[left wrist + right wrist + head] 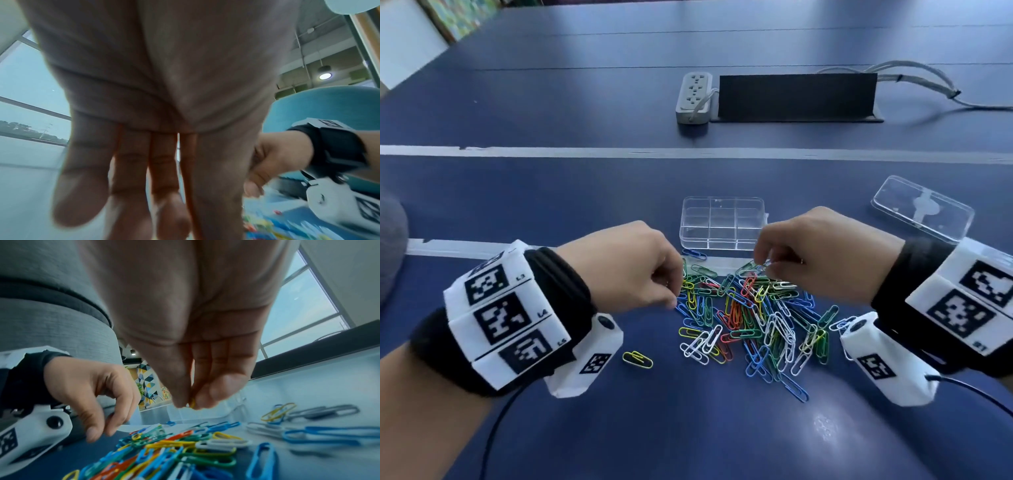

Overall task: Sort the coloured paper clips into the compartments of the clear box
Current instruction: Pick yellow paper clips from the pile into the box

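A loose pile of coloured paper clips [750, 318] lies on the blue table just in front of the clear compartment box [722, 222], whose compartments look empty. My right hand [765, 269] hovers over the far side of the pile. In the right wrist view its thumb and fingers [218, 391] pinch a yellow clip [192, 403]. My left hand [674, 298] is at the pile's left edge, fingers [96, 430] pointing down and loosely bent, nothing visibly held. The left wrist view shows its fingers [131, 186] extended.
The box's clear lid [923, 209] lies to the right. One yellow clip [637, 359] sits apart, left of the pile. Farther back are a grey power strip [694, 97], a black stand [796, 97] and cables [928, 82]. White tape lines cross the table.
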Available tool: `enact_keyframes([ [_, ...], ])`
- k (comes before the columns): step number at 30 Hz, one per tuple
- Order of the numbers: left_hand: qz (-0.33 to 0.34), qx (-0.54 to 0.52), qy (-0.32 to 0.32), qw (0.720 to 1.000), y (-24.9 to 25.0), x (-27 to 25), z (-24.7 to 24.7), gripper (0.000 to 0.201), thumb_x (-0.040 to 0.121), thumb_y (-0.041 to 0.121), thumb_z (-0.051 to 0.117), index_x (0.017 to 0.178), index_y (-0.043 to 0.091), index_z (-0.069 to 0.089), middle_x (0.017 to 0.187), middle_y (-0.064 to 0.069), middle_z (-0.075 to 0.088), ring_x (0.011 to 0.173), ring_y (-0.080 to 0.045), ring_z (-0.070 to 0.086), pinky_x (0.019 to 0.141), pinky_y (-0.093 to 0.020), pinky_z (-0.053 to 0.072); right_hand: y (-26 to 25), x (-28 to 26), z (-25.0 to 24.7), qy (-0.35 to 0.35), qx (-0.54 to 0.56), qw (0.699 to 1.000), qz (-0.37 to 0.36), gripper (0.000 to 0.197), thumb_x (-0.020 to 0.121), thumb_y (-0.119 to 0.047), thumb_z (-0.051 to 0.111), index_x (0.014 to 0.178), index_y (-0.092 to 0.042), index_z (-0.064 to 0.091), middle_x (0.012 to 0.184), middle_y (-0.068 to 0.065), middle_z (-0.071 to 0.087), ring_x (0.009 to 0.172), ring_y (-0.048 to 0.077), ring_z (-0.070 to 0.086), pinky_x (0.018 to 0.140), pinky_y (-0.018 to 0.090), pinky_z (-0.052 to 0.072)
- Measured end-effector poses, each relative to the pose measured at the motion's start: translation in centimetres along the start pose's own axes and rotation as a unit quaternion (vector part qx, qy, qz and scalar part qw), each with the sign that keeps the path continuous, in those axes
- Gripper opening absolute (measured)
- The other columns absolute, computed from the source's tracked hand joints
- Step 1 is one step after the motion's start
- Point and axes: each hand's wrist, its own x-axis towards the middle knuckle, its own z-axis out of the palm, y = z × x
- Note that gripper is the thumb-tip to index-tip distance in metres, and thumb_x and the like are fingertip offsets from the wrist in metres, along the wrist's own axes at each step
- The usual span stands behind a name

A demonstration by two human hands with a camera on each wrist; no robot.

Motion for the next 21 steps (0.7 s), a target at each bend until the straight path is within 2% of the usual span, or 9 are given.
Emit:
enact_keyframes([
  [3, -0.02, 0.012, -0.06, 0.998, -0.2, -1.8, 1.2, 0.016, 0.07, 0.037, 0.078, 0.074, 0.03, 0.065, 0.065, 0.008, 0.06, 0.061, 0.001, 0.054, 0.047, -0.012, 0.039, -0.6, 0.0, 0.3, -0.008, -0.004, 1.0, -0.029, 0.028, 0.094, -0.016, 0.049, 0.117, -0.024, 0.062, 0.091, -0.007, 0.06, 0.084, 0.014, 0.047, 0.082, 0.028, 0.04],
  [5, -0.018, 0.008, -0.099, 0.995, -0.3, -2.3, 1.9, 0.022, 0.068, 0.035, 0.08, 0.072, 0.03, 0.058, 0.072, 0.006, 0.059, 0.068, -0.006, 0.056, 0.046, -0.011, 0.038, -0.8, 0.1, 0.3, -0.018, -0.011, 0.999, -0.047, 0.028, 0.092, -0.013, 0.047, 0.113, -0.023, 0.063, 0.091, -0.008, 0.052, 0.083, 0.013, 0.044, 0.077, 0.021, 0.033],
  [7, -0.017, 0.006, -0.11, 0.994, -0.6, -2.5, 2.1, 0.019, 0.071, 0.031, 0.078, 0.07, 0.028, 0.059, 0.077, 0.003, 0.059, 0.072, -0.011, 0.057, 0.046, -0.009, 0.037, -0.8, 0.2, 0.1, -0.032, -0.022, 0.998, -0.055, 0.027, 0.09, -0.012, 0.049, 0.109, -0.023, 0.065, 0.089, -0.01, 0.051, 0.078, 0.011, 0.041, 0.074, 0.018, 0.03],
  [10, 0.011, 0.036, -0.077, 0.996, -1.3, -2.9, 1.9, 0.006, 0.081, 0.03, 0.067, 0.077, 0.026, 0.067, 0.078, 0.005, 0.063, 0.072, -0.009, 0.056, 0.059, -0.014, 0.039, -1.0, 0.0, 0.1, -0.065, -0.031, 0.995, -0.067, 0.034, 0.088, -0.011, 0.049, 0.112, -0.029, 0.064, 0.085, -0.007, 0.055, 0.075, 0.013, 0.043, 0.073, 0.024, 0.037],
  [13, 0.028, 0.037, -0.065, 0.997, -1.7, -3.3, 2.0, 0.01, 0.086, 0.035, 0.06, 0.085, 0.028, 0.068, 0.082, 0.007, 0.064, 0.075, -0.006, 0.055, 0.066, -0.016, 0.042, -1.1, -0.1, 0.3, -0.097, -0.067, 0.991, -0.068, 0.035, 0.091, -0.015, 0.048, 0.114, -0.034, 0.067, 0.099, -0.005, 0.057, 0.085, 0.014, 0.046, 0.078, 0.025, 0.04],
  [16, 0.025, 0.022, -0.08, 0.996, -1.7, -3.4, 2.0, 0.013, 0.081, 0.04, 0.068, 0.09, 0.03, 0.065, 0.087, 0.009, 0.06, 0.075, 0.0, 0.051, 0.062, -0.01, 0.037, -1.1, 0.1, 0.5, -0.101, -0.093, 0.988, -0.066, 0.026, 0.093, -0.021, 0.053, 0.11, -0.029, 0.069, 0.099, -0.006, 0.055, 0.101, 0.017, 0.055, 0.081, 0.026, 0.042],
  [19, 0.023, 0.025, -0.093, 0.995, -1.8, -3.2, 2.3, 0.009, 0.081, 0.032, 0.069, 0.087, 0.025, 0.067, 0.088, 0.008, 0.061, 0.068, 0.005, 0.048, 0.055, -0.006, 0.036, -1.0, 0.4, 0.7, -0.099, -0.101, 0.988, -0.069, 0.021, 0.091, -0.025, 0.057, 0.107, -0.028, 0.071, 0.097, -0.007, 0.057, 0.101, 0.018, 0.057, 0.083, 0.029, 0.044],
  [21, 0.031, 0.024, -0.09, 0.995, -2.0, -3.2, 2.4, 0.005, 0.083, 0.031, 0.067, 0.083, 0.026, 0.068, 0.085, 0.009, 0.063, 0.069, 0.002, 0.051, 0.059, -0.008, 0.038, -0.8, 0.5, 0.7, -0.101, -0.098, 0.987, -0.075, 0.019, 0.091, -0.025, 0.057, 0.103, -0.027, 0.072, 0.097, -0.005, 0.064, 0.097, 0.019, 0.059, 0.082, 0.03, 0.047],
])
